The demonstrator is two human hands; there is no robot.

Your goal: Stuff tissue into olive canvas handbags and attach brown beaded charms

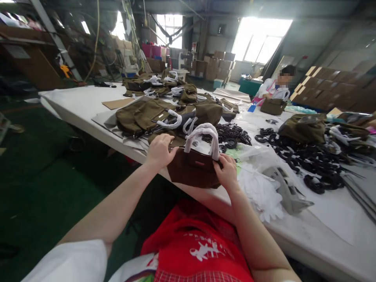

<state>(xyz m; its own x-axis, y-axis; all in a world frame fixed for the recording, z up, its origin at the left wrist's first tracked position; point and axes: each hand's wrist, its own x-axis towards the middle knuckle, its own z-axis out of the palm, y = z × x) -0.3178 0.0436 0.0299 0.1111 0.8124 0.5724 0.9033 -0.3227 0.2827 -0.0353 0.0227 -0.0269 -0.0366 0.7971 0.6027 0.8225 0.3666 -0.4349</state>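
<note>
A dark brown handbag (194, 172) stands upright at the near edge of the table, a small reddish label on its front. Its arched handles (202, 133) are wrapped in white. My left hand (161, 152) grips the bag's top left corner, thumb on the near side. At the top right corner, my right hand (227, 169) pinches the rim, close to a metal ring. Just behind lie olive bags (141, 115) with wrapped handles and a heap of dark chains (235, 135).
White tissue pieces (261, 192) and clear plastic lie right of the bag. Coiled black straps (317, 182) spread farther right, beside more olive bags (304, 127). Across the white table (73, 100), a person (272, 88) handles another bag. Stacked cartons (331, 88) stand behind.
</note>
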